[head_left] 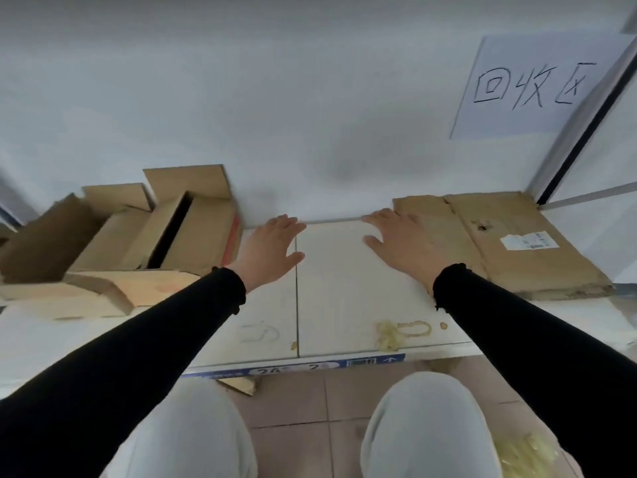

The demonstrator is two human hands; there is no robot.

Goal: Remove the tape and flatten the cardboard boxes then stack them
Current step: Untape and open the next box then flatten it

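beside right hand, flattened cardboard; left hand apart.

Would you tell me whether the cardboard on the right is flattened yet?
Flattened: the cardboard lies flat on the white surface, no walls standing.

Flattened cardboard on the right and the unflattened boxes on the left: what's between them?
In the head view, only bare white surface and both open hands: left hand, right hand. No box lies between the flattened cardboard and the boxes.
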